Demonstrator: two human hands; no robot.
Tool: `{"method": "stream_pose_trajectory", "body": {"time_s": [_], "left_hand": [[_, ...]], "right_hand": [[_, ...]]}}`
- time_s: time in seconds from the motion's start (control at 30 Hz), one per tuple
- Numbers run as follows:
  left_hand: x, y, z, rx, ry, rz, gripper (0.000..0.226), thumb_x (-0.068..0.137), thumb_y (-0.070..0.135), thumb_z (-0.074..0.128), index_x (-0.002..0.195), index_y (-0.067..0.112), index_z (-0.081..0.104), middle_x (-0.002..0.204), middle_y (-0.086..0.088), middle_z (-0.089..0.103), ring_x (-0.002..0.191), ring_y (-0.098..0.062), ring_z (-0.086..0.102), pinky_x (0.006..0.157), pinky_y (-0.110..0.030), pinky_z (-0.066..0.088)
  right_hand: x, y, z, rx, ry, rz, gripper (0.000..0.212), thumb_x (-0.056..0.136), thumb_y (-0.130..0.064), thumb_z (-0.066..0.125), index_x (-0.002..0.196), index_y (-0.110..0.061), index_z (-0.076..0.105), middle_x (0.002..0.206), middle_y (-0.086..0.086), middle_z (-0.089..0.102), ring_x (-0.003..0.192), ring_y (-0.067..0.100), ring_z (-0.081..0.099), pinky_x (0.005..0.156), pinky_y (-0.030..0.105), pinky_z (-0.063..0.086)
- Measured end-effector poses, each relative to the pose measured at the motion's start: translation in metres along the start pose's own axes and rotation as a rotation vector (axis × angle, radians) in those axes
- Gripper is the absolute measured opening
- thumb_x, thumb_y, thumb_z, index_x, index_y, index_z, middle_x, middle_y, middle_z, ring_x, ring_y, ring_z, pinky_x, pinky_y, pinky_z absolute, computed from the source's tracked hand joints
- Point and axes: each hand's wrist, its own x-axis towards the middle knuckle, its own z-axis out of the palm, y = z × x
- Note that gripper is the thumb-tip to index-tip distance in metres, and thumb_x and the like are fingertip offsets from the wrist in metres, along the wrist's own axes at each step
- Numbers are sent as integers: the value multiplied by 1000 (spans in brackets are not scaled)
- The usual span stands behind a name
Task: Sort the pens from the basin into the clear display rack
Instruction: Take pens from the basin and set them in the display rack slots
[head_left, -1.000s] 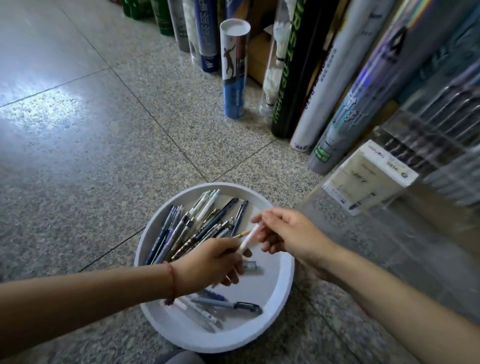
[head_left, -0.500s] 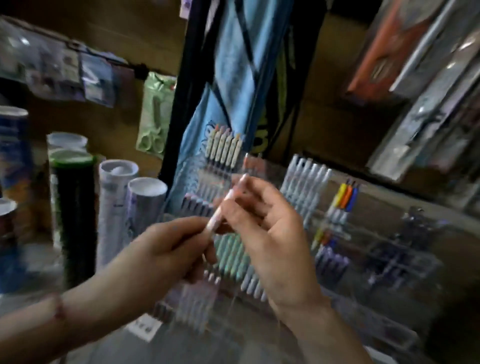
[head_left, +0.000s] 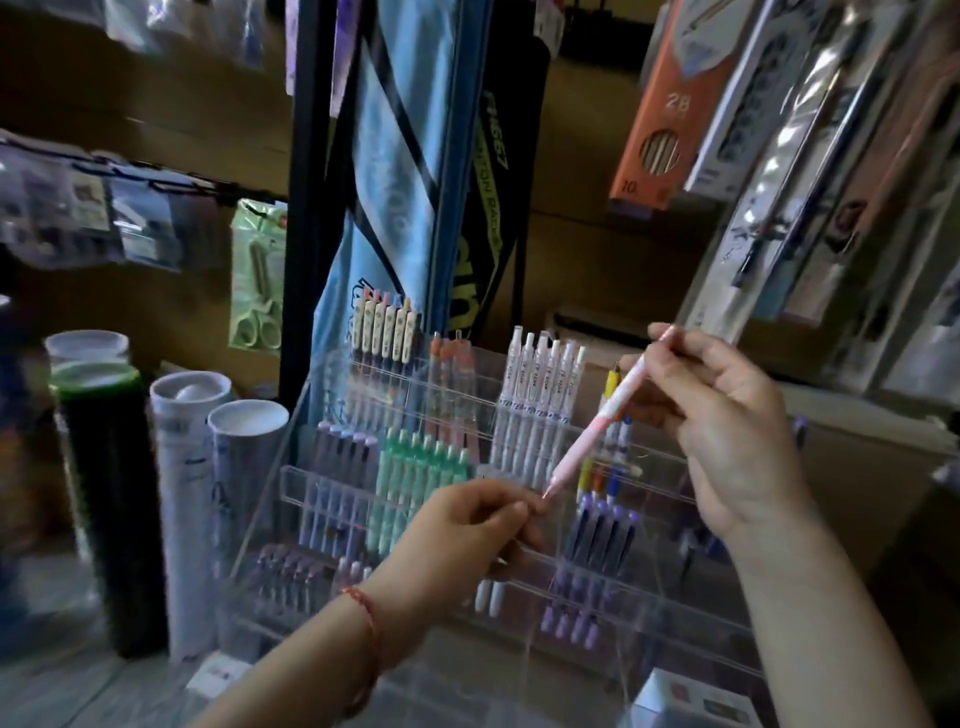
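Now | right hand (head_left: 727, 431) grips pink pen (head_left: 602, 422) | left hand (head_left: 460, 535) pinches its tip | clear rack (head_left: 322, 483) behind

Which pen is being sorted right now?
Find the clear display rack of upright pens in the middle. In front of it, the right hand grips a pale pink pen by its upper end; the left hand pinches its tip. It alone slants, outside any slot.

Both hands hold one pink pen (head_left: 597, 423) tilted before the clear rack (head_left: 519, 519): right hand (head_left: 727, 431) gripping top, left hand (head_left: 467, 530) pinching tip.
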Motion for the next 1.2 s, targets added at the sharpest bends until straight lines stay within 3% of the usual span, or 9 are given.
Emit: {"method": "stream_pose_trajectory", "body": {"time_s": [0.1, 0.23, 0.37, 0.53, 0.67, 0.77, 0.83, 1.03, 1.2], "left_hand": [[-8, -11, -21, 105, 74, -23, 26, 93, -2, 41, 88, 10, 64, 72, -1, 63, 51, -3, 55, 52, -16, 46], [-9, -18, -50, 240, 261, 75, 30, 92, -2, 42, 87, 18, 64, 80, -1, 66, 63, -9, 60, 61, -25, 51], [0, -18, -63, 303, 349, 152, 36, 92, -4, 40, 85, 24, 61, 86, 0, 64, 70, -11, 60, 63, -22, 49], [6, -18, -69, 311, 293, 163, 37, 92, -6, 38, 84, 22, 61, 85, 0, 63, 69, -10, 59, 60, -25, 47], [-6, -31, -99, 427, 257, 166, 40, 91, -8, 39, 83, 25, 62, 84, 3, 65, 69, -7, 59, 57, -14, 48], [-23, -49, -121, 550, 242, 140, 45, 88, -10, 42, 82, 30, 62, 87, 8, 67, 71, 2, 60, 63, -15, 49], [-32, -59, -126, 611, 251, 152, 44, 88, -7, 46, 84, 34, 62, 92, 15, 66, 82, 3, 61, 73, -15, 45], [-37, -71, -112, 842, 210, 242, 42, 91, 0, 42, 120, 26, 57, 111, 16, 51, 111, -4, 43, 88, -11, 31], [-37, -85, -110, 897, 177, 202, 46, 93, 2, 38, 133, 23, 45, 132, 6, 48, 124, -11, 32, 97, -14, 24]], "right_hand": [[-4, 9, -5, -66, -77, 44, 26, 84, -17, 60, 108, -26, 60, 91, 6, 72, 86, 14, 69, 70, 23, 52], [-11, 20, -4, -88, -130, 59, 23, 84, -13, 59, 105, -20, 59, 90, 6, 73, 85, 18, 70, 76, 34, 55], [-11, 27, 5, -52, -153, 74, 21, 86, -9, 58, 103, -20, 59, 85, 5, 74, 76, 16, 70, 64, 25, 56], [-16, 35, 19, -71, -195, 71, 8, 89, -11, 55, 94, -15, 60, 81, 8, 70, 64, 14, 66, 57, 23, 55], [-31, 47, 27, -99, -244, 65, 7, 87, -9, 57, 92, -12, 59, 81, 9, 72, 69, 16, 69, 60, 26, 57], [-46, 55, 39, -137, -317, 11, 8, 83, -15, 60, 91, -14, 60, 85, 9, 72, 75, 19, 70, 66, 28, 58], [-56, 63, 50, -232, -355, -41, 8, 84, -14, 63, 91, -15, 60, 87, 5, 70, 78, 15, 69, 70, 27, 58], [-83, 93, 78, -388, -438, -26, 8, 84, -13, 67, 85, -18, 60, 81, -6, 67, 77, 6, 65, 76, 28, 55], [-94, 111, 84, -469, -446, 1, 17, 82, -11, 69, 78, -23, 58, 80, -5, 66, 75, 12, 66, 76, 36, 55]]}}
